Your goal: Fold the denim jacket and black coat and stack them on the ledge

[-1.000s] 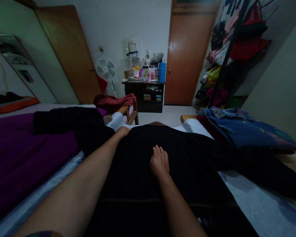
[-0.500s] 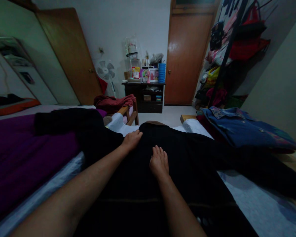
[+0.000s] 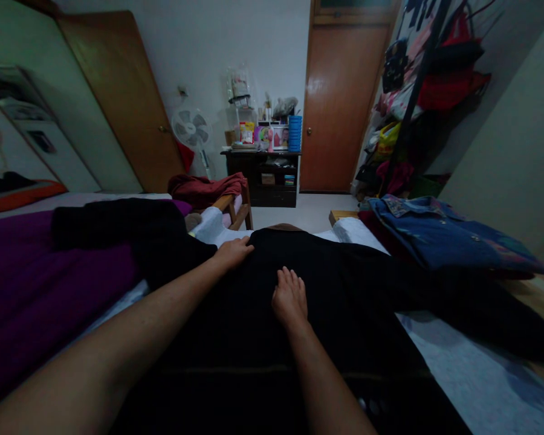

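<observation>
A black garment (image 3: pixel 326 290) lies spread out over the bed, its sleeves reaching to both sides and a brown edge showing at its collar. My left hand (image 3: pixel 234 251) rests on its upper left part near the collar, fingers stretched toward the shoulder. Flat on the middle of the same garment lies my right hand (image 3: pixel 291 296), fingers extended and slightly apart. Under the left sleeve is a purple cloth (image 3: pixel 86 284).
A folded denim garment (image 3: pixel 453 235) sits on dark red cloth at the right. Behind the bed are a wooden chair (image 3: pixel 241 214) with red cloth, a fan (image 3: pixel 193 127), a dark cabinet (image 3: pixel 276 193) and a door (image 3: pixel 340 109). Bags hang at the right.
My left hand has slid slightly to the left along the black garment. My right hand stays at nearly the same place on it. The view has shifted a little.
</observation>
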The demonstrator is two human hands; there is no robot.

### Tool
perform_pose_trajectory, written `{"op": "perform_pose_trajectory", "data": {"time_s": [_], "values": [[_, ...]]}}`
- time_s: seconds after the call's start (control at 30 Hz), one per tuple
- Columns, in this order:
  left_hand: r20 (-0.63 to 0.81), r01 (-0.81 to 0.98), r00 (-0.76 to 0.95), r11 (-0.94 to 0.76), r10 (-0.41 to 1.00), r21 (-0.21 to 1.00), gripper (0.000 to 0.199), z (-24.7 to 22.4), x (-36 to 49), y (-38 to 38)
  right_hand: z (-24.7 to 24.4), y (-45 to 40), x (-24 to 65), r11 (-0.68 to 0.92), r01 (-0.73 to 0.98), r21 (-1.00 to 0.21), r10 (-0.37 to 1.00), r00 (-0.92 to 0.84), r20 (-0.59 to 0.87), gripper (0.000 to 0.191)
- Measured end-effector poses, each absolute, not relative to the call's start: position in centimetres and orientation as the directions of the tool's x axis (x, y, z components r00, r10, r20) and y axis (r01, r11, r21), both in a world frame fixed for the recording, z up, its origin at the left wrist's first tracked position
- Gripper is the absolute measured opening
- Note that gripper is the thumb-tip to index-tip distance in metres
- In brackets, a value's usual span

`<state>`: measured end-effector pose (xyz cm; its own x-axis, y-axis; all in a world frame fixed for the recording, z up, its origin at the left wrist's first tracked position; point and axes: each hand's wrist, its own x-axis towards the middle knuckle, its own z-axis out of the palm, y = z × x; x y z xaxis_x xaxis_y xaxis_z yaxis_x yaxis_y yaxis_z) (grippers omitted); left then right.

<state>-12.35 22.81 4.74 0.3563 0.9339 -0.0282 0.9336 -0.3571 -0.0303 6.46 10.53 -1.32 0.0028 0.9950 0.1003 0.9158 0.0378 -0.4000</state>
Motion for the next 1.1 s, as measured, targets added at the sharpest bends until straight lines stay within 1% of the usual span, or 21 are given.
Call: {"op": "perform_pose_trajectory", "data": {"time_s": [0.07, 0.1, 0.17, 0.3, 0.37, 0.5, 0.57, 0.7, 0.8, 0.97, 1.03, 1.1], "values": [[-0.025, 0.955, 0.296, -0.297, 0.955, -0.015, 0.031, 5.3, -13.4, 24.1, -1.4, 10.5, 6.5, 0.041, 0.914, -0.404, 0.994, 0.004, 0.11, 0.053], [-0.013, 0.962, 0.271, -0.271, 0.963, -0.012, 0.03, 5.5, -13.9, 24.7, -1.4, 10.5, 6.5, 0.044, 0.913, -0.405, 0.994, 0.002, 0.112, 0.052], [0.014, 0.973, 0.229, -0.229, 0.973, -0.021, 0.031, 5.6, -14.7, 25.6, -1.5, 10.5, 6.5, 0.047, 0.913, -0.406, 0.993, 0.0, 0.114, 0.052], [0.097, 0.982, 0.17, -0.161, 0.981, -0.096, 0.035, 5.1, -14.8, 25.6, -1.4, 10.4, 6.5, 0.054, 0.914, -0.401, 0.992, -0.003, 0.128, 0.052], [0.138, 0.983, 0.16, -0.145, 0.977, -0.11, 0.036, 4.7, -14.0, 24.9, -1.3, 10.4, 6.5, 0.052, 0.916, -0.397, 0.992, -0.001, 0.127, 0.052], [0.162, 0.982, 0.177, -0.164, 0.971, -0.088, 0.036, 3.1, -11.5, 23.1, -1.1, 10.4, 6.4, 0.047, 0.923, -0.382, 0.993, -0.002, 0.118, 0.052], [0.144, 0.983, 0.179, -0.171, 0.973, -0.069, 0.037, 1.8, -10.8, 22.2, -1.2, 10.4, 6.4, 0.046, 0.921, -0.386, 0.993, 0.001, 0.122, 0.052], [0.038, 0.993, 0.119, -0.12, 0.992, 0.023, 0.055, -0.9, -11.1, 21.6, -1.4, 10.6, 6.4, 0.04, 0.916, -0.399, 0.994, 0.006, 0.113, 0.052], [-0.021, 0.994, 0.086, -0.085, 0.996, 0.067, 0.064, -1.9, -11.9, 22.0, -1.4, 10.6, 6.4, 0.043, 0.917, -0.397, 0.994, 0.0, 0.108, 0.052], [-0.067, 0.996, 0.049, -0.044, 0.997, 0.082, 0.069, -1.4, -12.2, 22.4, -1.5, 10.7, 6.4, 0.035, 0.912, -0.409, 0.995, 0.007, 0.1, 0.053], [-0.073, 0.996, 0.058, -0.053, 0.996, 0.066, 0.068, -1.0, -12.0, 22.1, -1.5, 10.6, 6.4, 0.038, 0.909, -0.415, 0.994, 0.007, 0.106, 0.053], [-0.046, 0.999, 0.043, -0.042, 0.998, 0.027, 0.063, -0.5, -11.8, 21.4, -1.4, 10.6, 6.4, 0.045, 0.909, -0.414, 0.993, 0.005, 0.118, 0.053]]}}
